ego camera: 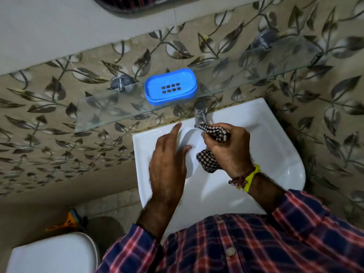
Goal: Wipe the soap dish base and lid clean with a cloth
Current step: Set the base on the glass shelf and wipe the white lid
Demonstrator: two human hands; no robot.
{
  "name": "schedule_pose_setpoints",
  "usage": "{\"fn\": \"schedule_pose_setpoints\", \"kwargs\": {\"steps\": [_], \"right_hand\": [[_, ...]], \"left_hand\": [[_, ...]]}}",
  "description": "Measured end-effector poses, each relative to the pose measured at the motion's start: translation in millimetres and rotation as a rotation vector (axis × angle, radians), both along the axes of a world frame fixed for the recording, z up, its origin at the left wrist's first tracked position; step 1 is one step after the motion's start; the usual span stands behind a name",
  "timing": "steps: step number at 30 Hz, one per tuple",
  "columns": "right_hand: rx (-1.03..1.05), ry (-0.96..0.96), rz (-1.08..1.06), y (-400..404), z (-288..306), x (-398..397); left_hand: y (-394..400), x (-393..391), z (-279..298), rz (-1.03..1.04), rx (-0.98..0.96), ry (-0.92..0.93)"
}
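Note:
The blue soap dish base, with a block of drain slots in its middle, lies open on the glass shelf above the sink. Over the basin my left hand grips a pale, see-through lid that is hard to tell from the white basin behind it. Its index finger stretches along the lid's far edge and its thumb presses on the near side. My right hand is closed on a bunched black-and-white checked cloth, which is pressed against the lid's right side.
The white sink lies below my hands, with a chrome tap just behind the cloth. The shelf hangs on two metal brackets from the leaf-patterned tile wall. A white toilet lid and an orange brush are at the lower left.

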State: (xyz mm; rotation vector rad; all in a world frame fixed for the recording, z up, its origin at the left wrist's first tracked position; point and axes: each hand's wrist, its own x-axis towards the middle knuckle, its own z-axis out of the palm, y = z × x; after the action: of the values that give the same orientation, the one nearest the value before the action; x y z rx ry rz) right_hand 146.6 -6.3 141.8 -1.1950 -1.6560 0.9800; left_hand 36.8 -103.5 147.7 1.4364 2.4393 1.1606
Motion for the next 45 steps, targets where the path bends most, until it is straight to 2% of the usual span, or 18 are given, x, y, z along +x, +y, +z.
{"fn": "schedule_pose_setpoints", "kwargs": {"steps": [2, 3, 6, 9, 14, 15, 16, 19, 20, 22, 26, 28, 30, 33, 37, 41, 45], "right_hand": [[0.006, -0.042, -0.003, 3.1, -0.2, 2.5], [-0.007, -0.048, -0.009, 4.2, -0.6, 4.0], [-0.083, -0.013, -0.026, 7.0, -0.9, 7.1], [-0.1, 0.027, -0.048, 9.1, 2.9, 7.9], [-0.186, 0.159, -0.063, 9.4, 12.0, 10.4], [-0.225, 0.206, -0.06, 7.7, 13.2, 9.1], [-0.276, 0.276, -0.051, 5.5, 14.0, 7.0], [-0.424, 0.47, 0.045, -2.9, 15.2, 0.7], [-0.444, 0.483, 0.097, -6.5, 15.5, -0.6], [-0.453, 0.479, 0.185, -11.2, 16.8, -0.6], [-0.468, 0.46, 0.184, 0.0, 17.9, 13.6], [-0.331, 0.231, 0.176, 9.1, 16.9, 21.1], [-0.061, -0.027, 0.225, 8.1, 18.0, 22.2], [0.274, -0.247, 0.357, -7.4, 21.7, 13.4], [0.354, -0.267, 0.432, -13.1, 22.6, 6.4], [0.509, -0.33, 0.522, -24.8, 13.8, 16.8], [0.421, -0.37, 0.379, -7.1, 14.7, 10.1]], "left_hand": [[-2.6, 5.5, -4.4, -0.082, -0.141, 0.315], [-2.7, 6.6, -4.1, -0.094, -0.201, 0.34], [3.4, 5.9, -4.7, -0.123, -0.251, 0.146], [7.5, 6.9, -7.2, -0.168, -0.201, 0.178], [11.9, 14.2, -11.3, -0.098, -0.143, 0.068], [12.7, 13.5, -13.8, -0.079, -0.152, -0.019], [14.2, 11.8, -16.9, -0.061, -0.153, -0.186], [18.8, 12.3, -20.6, -0.04, -0.066, -1.037], [18.2, 14.2, -20.7, -0.073, -0.064, -1.219], [16.1, 13.1, -24.8, -0.136, -0.027, -1.408], [13.1, -1.0, -26.4, -0.068, 0.096, -1.767], [15.4, -4.7, -27.8, -0.076, 0.118, -1.814], [16.5, -3.6, -31.8, -0.111, 0.116, -1.855], [14.2, 0.8, -35.1, -0.121, 0.094, -1.865], [15.9, -3.3, -34.9, -0.145, 0.123, -1.774], [16.7, -10.8, -34.7, -0.113, 0.13, -1.767], [13.8, -2.3, -37.6, -0.112, 0.069, -1.789]]}}
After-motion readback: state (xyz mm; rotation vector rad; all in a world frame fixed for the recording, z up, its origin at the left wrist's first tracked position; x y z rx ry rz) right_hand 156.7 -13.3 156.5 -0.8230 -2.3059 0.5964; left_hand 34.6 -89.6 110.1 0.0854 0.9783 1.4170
